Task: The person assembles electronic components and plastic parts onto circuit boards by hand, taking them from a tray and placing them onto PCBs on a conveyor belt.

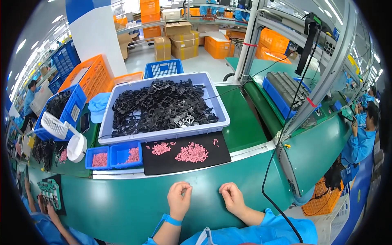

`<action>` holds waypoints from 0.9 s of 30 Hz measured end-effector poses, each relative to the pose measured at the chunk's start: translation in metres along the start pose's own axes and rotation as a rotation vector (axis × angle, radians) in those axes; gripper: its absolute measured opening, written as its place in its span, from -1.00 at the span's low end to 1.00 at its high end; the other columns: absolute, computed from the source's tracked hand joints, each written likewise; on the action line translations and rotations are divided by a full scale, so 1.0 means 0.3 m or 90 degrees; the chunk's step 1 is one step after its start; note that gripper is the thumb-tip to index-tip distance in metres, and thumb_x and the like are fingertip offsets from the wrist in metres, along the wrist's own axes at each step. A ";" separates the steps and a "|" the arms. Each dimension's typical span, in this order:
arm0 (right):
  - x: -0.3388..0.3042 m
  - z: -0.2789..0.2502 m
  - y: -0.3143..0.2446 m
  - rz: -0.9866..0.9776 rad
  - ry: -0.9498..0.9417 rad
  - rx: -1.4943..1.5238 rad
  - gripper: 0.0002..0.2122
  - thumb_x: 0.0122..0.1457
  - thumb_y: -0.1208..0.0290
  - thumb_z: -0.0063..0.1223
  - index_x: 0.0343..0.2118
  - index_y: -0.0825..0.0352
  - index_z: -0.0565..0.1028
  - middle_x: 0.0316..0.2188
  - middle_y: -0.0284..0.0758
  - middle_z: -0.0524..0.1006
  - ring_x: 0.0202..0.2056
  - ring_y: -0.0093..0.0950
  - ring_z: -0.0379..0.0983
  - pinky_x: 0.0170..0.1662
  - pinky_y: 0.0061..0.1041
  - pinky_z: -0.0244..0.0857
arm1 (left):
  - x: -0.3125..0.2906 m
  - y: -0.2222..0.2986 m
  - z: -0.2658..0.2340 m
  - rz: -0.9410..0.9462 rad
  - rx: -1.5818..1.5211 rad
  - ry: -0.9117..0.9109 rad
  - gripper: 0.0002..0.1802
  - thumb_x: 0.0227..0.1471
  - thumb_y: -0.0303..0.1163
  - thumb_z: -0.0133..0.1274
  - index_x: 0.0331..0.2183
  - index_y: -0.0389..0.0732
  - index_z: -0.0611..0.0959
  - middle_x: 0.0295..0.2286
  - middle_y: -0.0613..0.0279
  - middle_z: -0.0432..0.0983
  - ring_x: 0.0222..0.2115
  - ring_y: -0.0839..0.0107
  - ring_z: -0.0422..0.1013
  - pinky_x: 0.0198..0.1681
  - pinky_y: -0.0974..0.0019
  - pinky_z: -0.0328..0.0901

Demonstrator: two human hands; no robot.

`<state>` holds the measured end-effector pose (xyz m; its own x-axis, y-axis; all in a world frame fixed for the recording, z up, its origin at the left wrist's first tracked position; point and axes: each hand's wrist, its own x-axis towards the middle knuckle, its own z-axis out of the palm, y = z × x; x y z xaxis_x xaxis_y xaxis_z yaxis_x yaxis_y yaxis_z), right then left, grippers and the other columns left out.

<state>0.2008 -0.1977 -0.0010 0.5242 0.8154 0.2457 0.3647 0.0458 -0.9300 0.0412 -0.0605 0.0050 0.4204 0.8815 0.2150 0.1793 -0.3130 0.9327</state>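
My left hand rests on the green tabletop with its fingers curled in. A blue band circles that wrist. To its right, and apart from it, my right hand is also closed, thumb against the bent fingers. Nothing shows in either hand. Beyond them lies a black mat with piles of small pink pieces. Left of the mat, two small blue bins hold more pink pieces. Behind it stands a large pale-blue tray heaped with black plastic parts.
A white fan and a blue crate are on the left. A black cable crosses the table at right, near a metal post. Co-workers sit at far left and right.
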 end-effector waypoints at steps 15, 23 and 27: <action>-0.032 -0.032 0.006 0.113 -0.010 0.143 -0.98 0.22 0.57 -0.12 -0.35 0.35 0.32 -0.28 -0.27 0.46 -0.49 -0.67 0.26 -0.39 -0.68 0.22 | -0.027 0.060 -0.034 -0.037 0.083 0.008 -0.90 -0.18 -0.61 0.14 -0.50 -0.25 0.56 -0.39 0.08 0.52 -0.35 0.22 0.46 -0.24 0.30 0.34; -0.032 -0.023 -0.004 0.017 -0.028 0.055 -0.96 0.22 0.54 -0.10 -0.37 0.36 0.34 -0.32 -0.28 0.45 -0.50 -0.67 0.21 -0.41 -0.68 0.17 | -0.056 0.033 -0.006 0.094 0.137 0.046 -0.93 -0.12 -0.54 0.13 -0.47 -0.23 0.56 -0.35 0.09 0.51 -0.29 0.13 0.41 -0.19 0.19 0.30; -0.038 -0.018 0.028 -0.017 0.004 0.080 -0.95 0.22 0.53 -0.10 -0.37 0.37 0.35 -0.36 -0.29 0.46 -0.46 -0.63 0.28 -0.37 -0.65 0.22 | -0.063 0.015 0.019 0.139 0.146 0.054 -0.93 -0.12 -0.52 0.13 -0.48 -0.21 0.55 -0.37 0.12 0.51 -0.29 0.13 0.41 -0.19 0.18 0.30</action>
<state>0.2021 -0.2099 -0.0101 0.5198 0.8096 0.2727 0.2795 0.1405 -0.9498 0.0391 -0.0804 0.0034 0.3968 0.8081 0.4354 0.2930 -0.5611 0.7742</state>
